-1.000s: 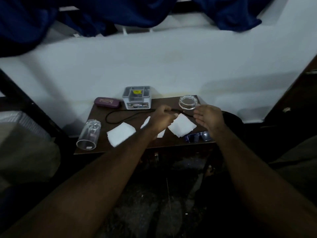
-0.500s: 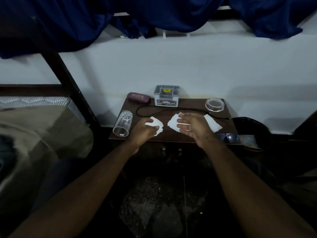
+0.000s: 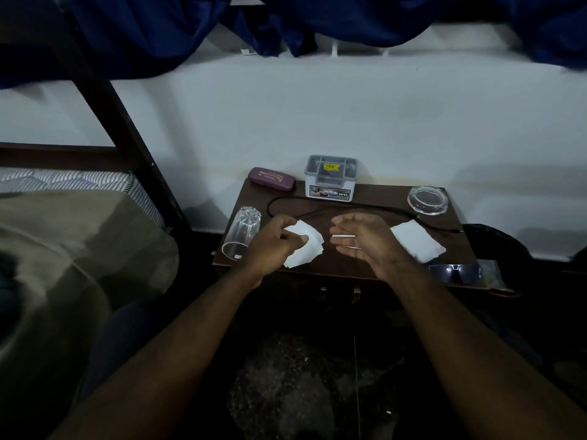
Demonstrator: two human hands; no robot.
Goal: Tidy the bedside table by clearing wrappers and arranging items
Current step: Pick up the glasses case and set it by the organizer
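Across the top of your frame hangs dark blue cloth, draped in folds over a white wall. At upper left, a dark bed post slants down toward the middle. At left you see a striped mattress, with a beige blanket heaped just below it. Bottom centre shows a dark, speckled floor.

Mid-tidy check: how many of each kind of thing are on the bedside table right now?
White paper pieces: 3 (one in left hand, one mostly behind right hand)
Glassware: 2 (tumbler, ashtray)
Containers: 2 (glasses case, organiser box)
Black cable: 1
Sunglasses: 1
Total: 9
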